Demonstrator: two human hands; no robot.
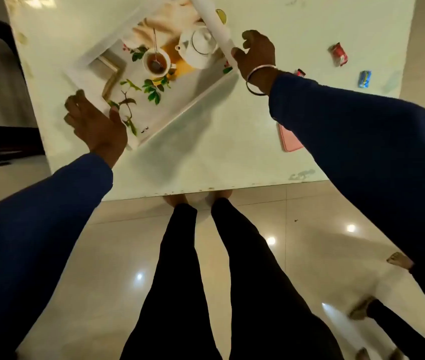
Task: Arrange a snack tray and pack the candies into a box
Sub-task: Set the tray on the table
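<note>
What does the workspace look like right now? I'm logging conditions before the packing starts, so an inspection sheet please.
Surface: pale glossy table, marks near its front edge.
Job's things: printed tray, tilted, held at opposite ends; red candy and blue candy loose at the far right; no box identifiable.
Clutter: pink flat item, partly under the right sleeve.
Hands: left hand and right hand both on the tray's rims; bangle on the right wrist.
Cables: nothing seen.
Surroundings: shiny tiled floor; another person's feet at right.
</note>
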